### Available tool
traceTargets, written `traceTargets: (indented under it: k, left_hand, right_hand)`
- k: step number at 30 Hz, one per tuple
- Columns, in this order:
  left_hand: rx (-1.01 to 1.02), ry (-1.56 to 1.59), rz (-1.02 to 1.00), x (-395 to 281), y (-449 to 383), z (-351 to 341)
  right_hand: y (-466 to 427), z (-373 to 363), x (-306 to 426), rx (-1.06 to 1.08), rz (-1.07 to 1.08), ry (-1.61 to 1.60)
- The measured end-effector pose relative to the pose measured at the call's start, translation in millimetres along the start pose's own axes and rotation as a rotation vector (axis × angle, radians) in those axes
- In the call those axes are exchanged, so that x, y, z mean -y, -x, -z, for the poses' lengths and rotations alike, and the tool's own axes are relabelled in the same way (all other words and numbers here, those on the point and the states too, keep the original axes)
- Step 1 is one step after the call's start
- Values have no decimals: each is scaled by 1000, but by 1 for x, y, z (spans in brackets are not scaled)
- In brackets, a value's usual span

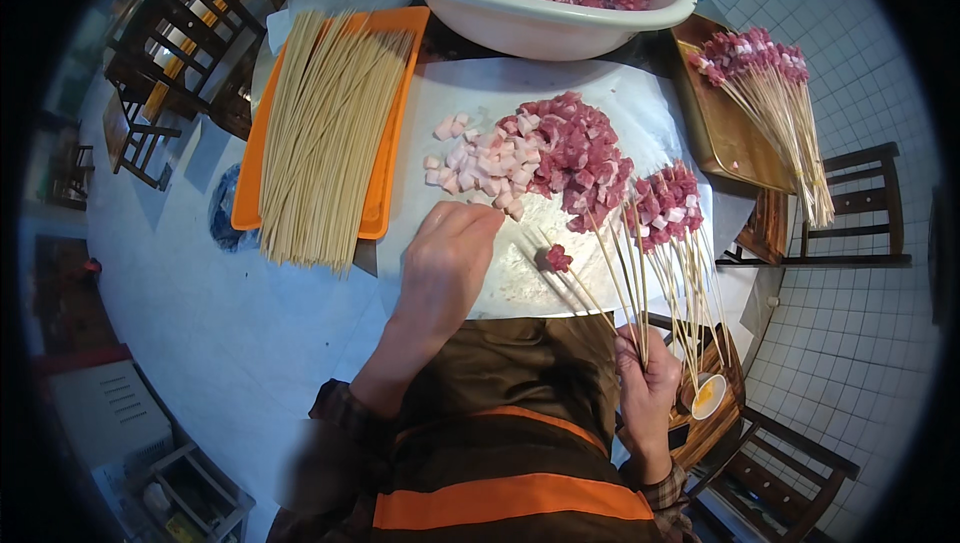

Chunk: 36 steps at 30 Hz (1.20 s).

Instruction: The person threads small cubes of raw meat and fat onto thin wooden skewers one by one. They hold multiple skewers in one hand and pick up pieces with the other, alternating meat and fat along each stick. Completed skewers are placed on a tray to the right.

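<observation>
My right hand (651,374) holds several thin bamboo skewers (636,273) by their lower ends. One of these leans left and carries a single piece of red meat (559,258) near its tip. Over the near left of a white cutting board (427,104), my left hand (448,261) has its fingertips bunched beside a heap of pale fat cubes (491,160). Whether a piece is pinched there is hidden. Diced red meat (577,141) is piled against the fat. Loaded meat skewers (669,205) rest at the board's right edge, sticks pointing towards me.
Left of the board, an orange tray (375,205) bears many bare skewers (330,145). A large white basin (540,25) of diced meat and fat stands behind. At right, a metal tray (727,130) supports finished skewers (757,62). A wooden chair (855,205) stands beyond.
</observation>
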<state>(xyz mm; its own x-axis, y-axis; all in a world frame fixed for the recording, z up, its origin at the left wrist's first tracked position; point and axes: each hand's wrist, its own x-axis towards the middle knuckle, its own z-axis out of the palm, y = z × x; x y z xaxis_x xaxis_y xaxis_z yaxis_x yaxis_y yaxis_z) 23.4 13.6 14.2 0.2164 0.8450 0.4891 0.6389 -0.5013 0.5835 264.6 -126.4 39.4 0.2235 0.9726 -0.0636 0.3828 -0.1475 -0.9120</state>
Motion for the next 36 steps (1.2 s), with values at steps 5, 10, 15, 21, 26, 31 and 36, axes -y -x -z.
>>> traceTargets:
  k: [5, 10, 15, 21, 26, 31, 36]
  left_hand:
    - [60, 65, 75, -11, 14, 2]
    - [124, 108, 180, -15, 18, 6]
    - [115, 234, 234, -15, 19, 13]
    - [185, 222, 58, -4, 14, 10]
    - [195, 228, 156, -6, 14, 10]
    - [145, 238, 223, -11, 15, 7]
    - [127, 216, 235, -13, 17, 4]
  right_hand:
    - [2, 1, 2, 42, -29, 1]
    - [4, 2, 5, 86, -4, 68]
    - [7, 2, 4, 97, -30, 54]
    - [11, 7, 10, 139, -31, 111]
    - [11, 7, 14, 136, -20, 133]
    - [9, 4, 15, 137, 7, 151]
    - [8, 2, 17, 150, 1, 159]
